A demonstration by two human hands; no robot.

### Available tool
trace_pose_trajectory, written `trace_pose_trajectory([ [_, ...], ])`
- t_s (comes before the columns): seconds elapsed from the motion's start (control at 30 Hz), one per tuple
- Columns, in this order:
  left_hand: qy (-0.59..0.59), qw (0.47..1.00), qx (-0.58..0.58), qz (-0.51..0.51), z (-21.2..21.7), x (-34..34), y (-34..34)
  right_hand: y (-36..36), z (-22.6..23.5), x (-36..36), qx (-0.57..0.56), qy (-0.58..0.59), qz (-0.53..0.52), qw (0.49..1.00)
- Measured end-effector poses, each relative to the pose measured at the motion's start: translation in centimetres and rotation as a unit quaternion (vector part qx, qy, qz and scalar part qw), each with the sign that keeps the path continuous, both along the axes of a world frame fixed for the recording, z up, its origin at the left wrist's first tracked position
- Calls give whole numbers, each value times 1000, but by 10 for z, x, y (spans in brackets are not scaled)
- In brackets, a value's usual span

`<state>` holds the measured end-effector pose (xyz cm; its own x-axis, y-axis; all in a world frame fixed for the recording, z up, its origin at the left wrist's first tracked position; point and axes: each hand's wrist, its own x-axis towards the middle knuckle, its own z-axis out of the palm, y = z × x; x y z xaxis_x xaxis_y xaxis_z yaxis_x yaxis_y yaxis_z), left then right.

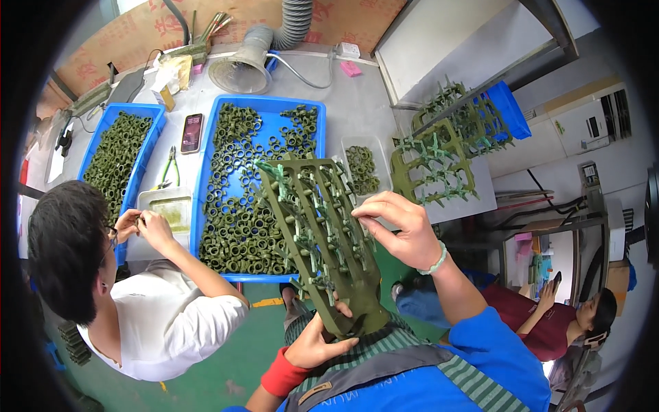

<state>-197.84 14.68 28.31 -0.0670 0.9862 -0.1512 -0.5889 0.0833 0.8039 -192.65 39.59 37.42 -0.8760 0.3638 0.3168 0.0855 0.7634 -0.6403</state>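
My left hand [321, 341] is wrapped round the lower end of a dark green branched casting frame [321, 226], which tilts upright in front of me. Its parallel bars carry many small pale and dark green pieces. Close to the frame's right edge, my right hand [398, 230] has thumb and forefinger pinched together. Whatever may be between those fingertips is too small to make out. Behind the frame lies a large blue tray [273, 126] full of small olive-green rings [240, 240]; the frame hides part of it.
More green frames [439, 158] stand at the right of the bench, near a clear tub [378, 152] of rings. A person in white [161, 319] works at the left by another blue tray [159, 117], a phone [192, 134] and pliers [169, 167]. Another person [542, 319] is at the right.
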Motion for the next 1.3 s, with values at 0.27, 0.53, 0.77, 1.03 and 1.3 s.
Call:
trace_pose_trajectory([
  [0.27, -36, 999, -13, 17, -9, 0, -2, -2, -12, 17, -40, -75, 7, 996],
  [0.53, -23, 999, -8, 32, -5, -2, 1, -4, -29, 24, 53, -86, 70, 992],
  [0.77, -58, 998, -7, 27, -5, -3, 0, -10, -37, 22, 161, -58, 92, 981],
  [1.03, -60, 996, -56, 18, 13, -10, 4, -12, -44, 25, 162, -34, 83, 983],
  [1.3, -13, 1000, -20, 4, 3, -6, 2, -16, -45, 27, 122, -31, 60, 990],
])
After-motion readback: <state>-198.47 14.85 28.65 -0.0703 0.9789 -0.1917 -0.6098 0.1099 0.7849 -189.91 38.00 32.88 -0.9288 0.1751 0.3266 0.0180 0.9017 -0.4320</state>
